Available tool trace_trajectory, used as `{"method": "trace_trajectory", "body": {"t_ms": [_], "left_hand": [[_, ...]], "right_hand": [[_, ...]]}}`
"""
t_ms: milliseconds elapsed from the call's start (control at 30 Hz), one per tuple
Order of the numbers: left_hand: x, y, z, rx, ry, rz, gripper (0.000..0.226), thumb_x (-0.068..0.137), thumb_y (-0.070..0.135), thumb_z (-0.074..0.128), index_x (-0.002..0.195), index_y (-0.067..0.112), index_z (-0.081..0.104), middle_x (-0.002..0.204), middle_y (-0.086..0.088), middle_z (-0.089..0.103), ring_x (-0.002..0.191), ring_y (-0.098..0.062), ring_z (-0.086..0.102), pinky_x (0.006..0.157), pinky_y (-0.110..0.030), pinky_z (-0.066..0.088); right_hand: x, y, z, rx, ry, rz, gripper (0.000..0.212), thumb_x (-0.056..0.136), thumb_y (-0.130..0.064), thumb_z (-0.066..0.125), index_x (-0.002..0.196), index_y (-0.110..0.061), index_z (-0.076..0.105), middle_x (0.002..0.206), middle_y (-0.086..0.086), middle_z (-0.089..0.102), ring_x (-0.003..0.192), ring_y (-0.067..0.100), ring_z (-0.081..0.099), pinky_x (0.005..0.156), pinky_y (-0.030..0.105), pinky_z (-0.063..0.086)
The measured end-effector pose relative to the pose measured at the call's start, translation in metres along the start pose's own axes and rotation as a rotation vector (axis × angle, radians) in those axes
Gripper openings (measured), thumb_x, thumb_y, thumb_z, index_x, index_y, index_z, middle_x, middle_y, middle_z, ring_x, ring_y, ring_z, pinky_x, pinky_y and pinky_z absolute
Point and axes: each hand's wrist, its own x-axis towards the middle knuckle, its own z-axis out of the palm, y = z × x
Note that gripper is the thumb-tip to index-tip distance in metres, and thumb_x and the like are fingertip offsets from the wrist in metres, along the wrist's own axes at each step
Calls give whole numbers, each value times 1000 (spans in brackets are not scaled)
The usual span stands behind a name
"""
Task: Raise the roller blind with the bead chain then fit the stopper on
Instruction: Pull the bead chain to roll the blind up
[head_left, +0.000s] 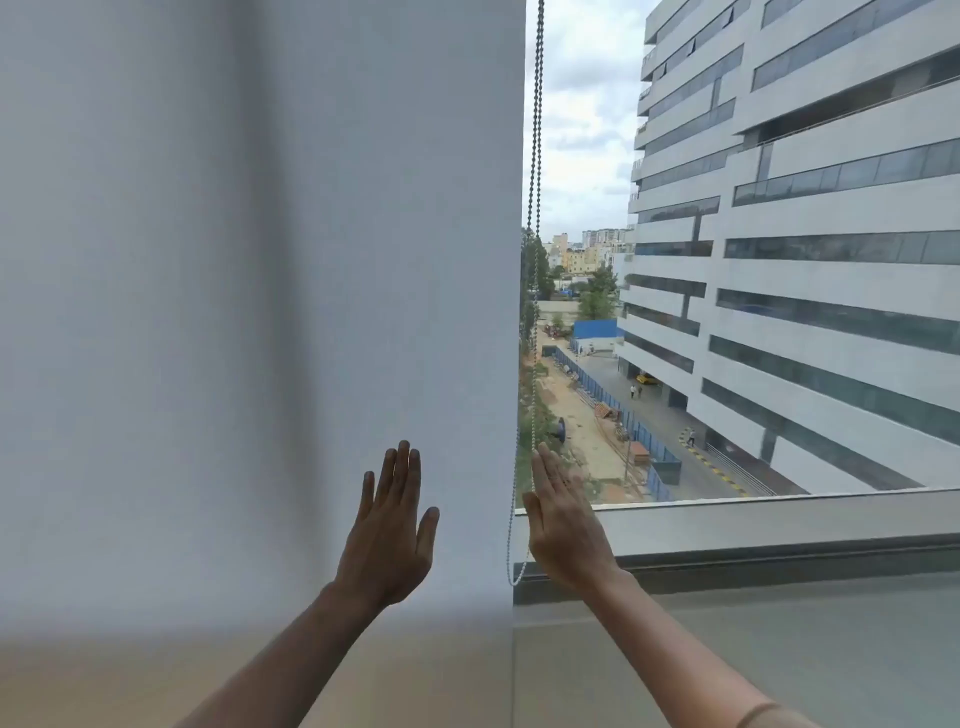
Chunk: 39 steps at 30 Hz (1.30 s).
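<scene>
A pale grey roller blind hangs fully lowered over the left part of the window, its bottom edge near the sill. Along its right edge hangs the bead chain, a loop whose bottom end curls near the window frame. My left hand is raised flat in front of the blind, fingers straight and holding nothing. Just right of the chain, my right hand is also raised flat with its thumb side close to the chain; I cannot tell if it touches. No stopper is in view.
The window sill and frame run across the right side below the bare glass. Outside, a large office building and a street lie far below. A light wall lies under the sill.
</scene>
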Motion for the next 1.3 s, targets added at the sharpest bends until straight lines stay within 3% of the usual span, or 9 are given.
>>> {"method": "trace_trajectory", "body": {"t_ms": [133,233,400,500,667,867,967,1167,1300], "left_hand": [[7,4,-9,-14,27,5,79,113,36,38,174,8,-4,184,-8,-8,170,-24,-13,138,-47,-7],[10,9,-13,-35,29,4,78,115,34,43,174,5,-1,184,-9,-2,170,-23,-11,138,-46,-9],[9,19,-21,-82,40,-15,73,112,29,54,172,4,22,177,-14,35,169,-30,23,139,-53,5],[7,24,-25,-86,61,-57,61,110,28,59,166,10,42,151,-8,70,149,-33,59,135,-48,25],[10,36,-40,-76,80,-102,43,108,32,62,149,18,66,121,2,86,121,-32,78,101,-43,60],[32,50,-69,-113,109,-165,31,106,33,62,130,23,79,102,6,88,110,-30,79,97,-43,60],[54,59,-90,-199,165,-229,24,104,30,62,108,21,84,89,8,87,96,-27,81,90,-40,62],[93,89,-137,-542,285,-231,26,103,22,65,89,11,84,78,4,87,59,-8,75,64,-29,56],[109,116,-165,-802,317,-202,19,106,17,67,104,9,84,88,-4,88,86,-26,86,87,-47,70]], "right_hand": [[14,-22,-20,407,176,177,51,113,-18,46,163,-10,42,166,12,50,157,25,42,126,33,32],[26,-41,-35,693,202,314,46,115,-25,46,159,-12,49,154,6,63,146,17,52,117,30,37],[48,-67,-62,1068,216,345,27,116,-26,42,123,-23,68,114,11,82,103,30,74,98,44,51],[64,-76,-76,1222,234,334,31,116,-24,41,124,-10,69,106,15,81,90,30,72,89,45,55],[88,-91,-103,1462,249,308,40,117,-23,40,128,6,66,101,20,76,78,30,68,76,42,59],[98,-104,-128,1460,272,259,42,115,-26,44,116,3,73,78,13,70,62,18,48,59,30,32],[94,-107,-132,1401,288,238,42,115,-30,47,99,-4,76,65,6,51,57,14,31,61,38,13],[79,-112,-136,1325,365,257,45,113,-26,54,71,-14,65,46,-8,38,38,8,26,41,22,18],[68,-114,-134,1330,358,238,45,114,-24,52,70,-13,58,44,-7,37,33,7,26,36,20,16]]}}
